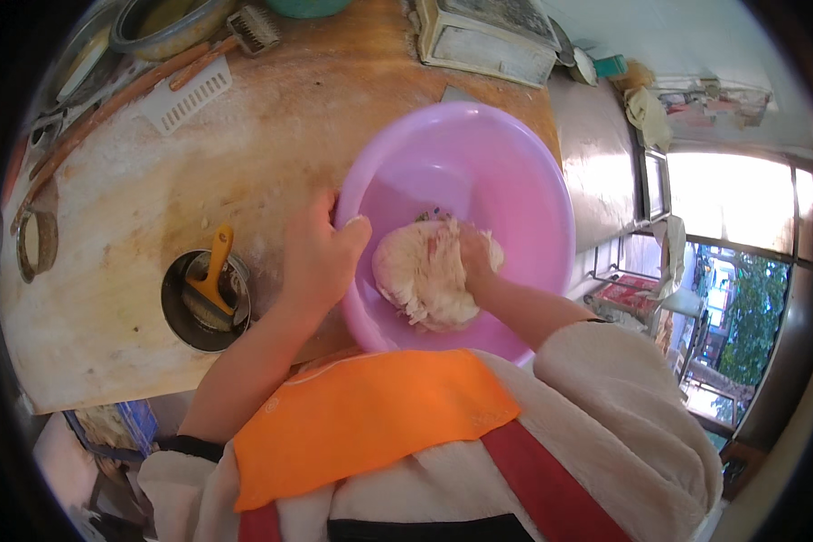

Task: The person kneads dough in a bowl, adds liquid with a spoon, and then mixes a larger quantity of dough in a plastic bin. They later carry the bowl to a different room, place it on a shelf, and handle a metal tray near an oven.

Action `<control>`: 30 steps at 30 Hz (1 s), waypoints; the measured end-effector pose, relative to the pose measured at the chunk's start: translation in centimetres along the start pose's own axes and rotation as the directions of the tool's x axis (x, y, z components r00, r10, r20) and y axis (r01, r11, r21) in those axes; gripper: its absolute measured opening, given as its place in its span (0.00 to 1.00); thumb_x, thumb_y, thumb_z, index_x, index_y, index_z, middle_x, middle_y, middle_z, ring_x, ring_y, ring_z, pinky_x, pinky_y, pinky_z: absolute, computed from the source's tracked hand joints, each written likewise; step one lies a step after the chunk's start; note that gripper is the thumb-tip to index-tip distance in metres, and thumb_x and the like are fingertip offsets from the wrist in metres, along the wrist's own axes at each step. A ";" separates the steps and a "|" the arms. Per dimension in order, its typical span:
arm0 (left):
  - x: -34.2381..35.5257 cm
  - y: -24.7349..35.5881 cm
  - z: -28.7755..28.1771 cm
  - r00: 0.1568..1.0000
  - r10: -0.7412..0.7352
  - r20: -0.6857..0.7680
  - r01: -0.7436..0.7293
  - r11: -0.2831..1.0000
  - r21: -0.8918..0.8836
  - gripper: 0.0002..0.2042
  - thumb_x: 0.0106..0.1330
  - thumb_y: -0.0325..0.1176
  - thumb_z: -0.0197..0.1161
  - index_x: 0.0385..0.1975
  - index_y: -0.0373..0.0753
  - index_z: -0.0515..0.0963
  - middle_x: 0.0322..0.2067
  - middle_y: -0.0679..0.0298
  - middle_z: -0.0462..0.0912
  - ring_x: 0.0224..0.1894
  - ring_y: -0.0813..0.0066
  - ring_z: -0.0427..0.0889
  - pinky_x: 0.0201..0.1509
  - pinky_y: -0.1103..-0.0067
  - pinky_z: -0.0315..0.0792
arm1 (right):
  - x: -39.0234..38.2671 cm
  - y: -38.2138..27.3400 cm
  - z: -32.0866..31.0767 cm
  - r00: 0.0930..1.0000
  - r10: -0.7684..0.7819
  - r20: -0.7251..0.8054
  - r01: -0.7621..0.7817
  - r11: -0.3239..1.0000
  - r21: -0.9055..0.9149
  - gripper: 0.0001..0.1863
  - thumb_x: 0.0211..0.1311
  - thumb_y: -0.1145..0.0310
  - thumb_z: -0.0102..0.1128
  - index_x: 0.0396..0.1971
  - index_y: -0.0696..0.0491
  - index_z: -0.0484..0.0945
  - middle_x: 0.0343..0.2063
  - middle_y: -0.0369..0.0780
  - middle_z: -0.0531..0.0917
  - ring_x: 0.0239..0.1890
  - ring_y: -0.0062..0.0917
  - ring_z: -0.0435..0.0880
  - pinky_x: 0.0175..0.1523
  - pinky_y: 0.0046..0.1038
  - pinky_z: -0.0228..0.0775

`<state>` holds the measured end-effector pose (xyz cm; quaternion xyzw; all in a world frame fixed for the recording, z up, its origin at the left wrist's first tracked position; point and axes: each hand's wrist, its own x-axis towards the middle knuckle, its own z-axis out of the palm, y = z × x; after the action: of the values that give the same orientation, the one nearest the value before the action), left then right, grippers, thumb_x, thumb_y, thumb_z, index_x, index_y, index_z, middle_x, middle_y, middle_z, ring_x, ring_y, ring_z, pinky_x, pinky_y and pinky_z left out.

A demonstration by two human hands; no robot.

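A large pink-purple plastic basin point(526, 203) stands near the front edge of the wooden worktable. Inside it lies a big lump of pale, shaggy dough point(415, 275), its surface rough and torn. My left hand point(323, 248) grips the basin's left rim, thumb lying over the edge. Reaching in from the right, my right hand point(477, 257) is sunk into the right side of the dough; its fingertips are partly hidden by it. A small multicoloured pattern shows on the basin's floor just beyond the dough.
Left of the basin, a metal pot point(176, 312) holds a yellow-handled brush point(212, 271). Farther back are a white slotted scraper point(188, 95), a long wooden stick point(99, 126), a bristle brush point(255, 29) and metal bowls point(167, 41). A flour-dusted scale point(488, 50) stands at the back right.
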<state>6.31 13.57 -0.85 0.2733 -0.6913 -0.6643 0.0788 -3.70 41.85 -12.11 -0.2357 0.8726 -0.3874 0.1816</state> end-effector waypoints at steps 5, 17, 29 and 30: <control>0.3 -0.3 0.0 1.000 -0.007 0.011 0.007 1.000 -0.010 0.15 0.51 0.34 0.57 0.34 0.28 0.76 0.28 0.47 0.81 0.30 0.56 0.81 0.37 0.69 0.73 | 10.6 1.1 -0.3 0.996 0.016 0.083 0.054 0.625 -0.778 0.26 0.56 0.57 0.60 0.53 0.54 0.71 0.51 0.48 0.75 0.54 0.41 0.73 0.62 0.36 0.62; -0.2 0.6 0.5 0.999 0.002 -0.049 0.003 0.996 0.091 0.15 0.51 0.35 0.55 0.34 0.30 0.77 0.25 0.48 0.80 0.30 0.55 0.81 0.37 0.67 0.72 | -2.3 -3.4 -7.5 0.373 0.573 0.730 -0.836 0.548 -0.003 0.38 0.55 0.32 0.54 0.55 0.47 0.72 0.43 0.40 0.81 0.40 0.32 0.82 0.31 0.34 0.79; 2.0 -0.8 -0.6 0.985 0.117 0.124 -0.147 0.953 0.263 0.16 0.51 0.36 0.55 0.34 0.29 0.77 0.26 0.47 0.80 0.30 0.60 0.80 0.35 0.70 0.71 | 0.6 -10.7 -5.4 0.535 0.555 0.637 -0.452 0.825 -0.339 0.28 0.58 0.44 0.59 0.52 0.48 0.74 0.42 0.41 0.82 0.46 0.32 0.80 0.48 0.35 0.74; 1.9 -0.9 -0.7 0.984 0.134 0.115 -0.160 0.952 0.260 0.16 0.51 0.36 0.55 0.33 0.29 0.77 0.27 0.46 0.80 0.30 0.56 0.80 0.36 0.68 0.71 | 1.1 -13.5 -6.4 0.728 0.463 0.505 -0.088 0.794 -0.601 0.27 0.59 0.46 0.58 0.53 0.47 0.74 0.43 0.42 0.82 0.46 0.32 0.81 0.48 0.34 0.74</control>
<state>5.32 12.04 -2.07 0.1970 -0.7962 -0.5693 0.0569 -4.14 37.03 2.09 -0.2534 0.8581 0.0085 0.4465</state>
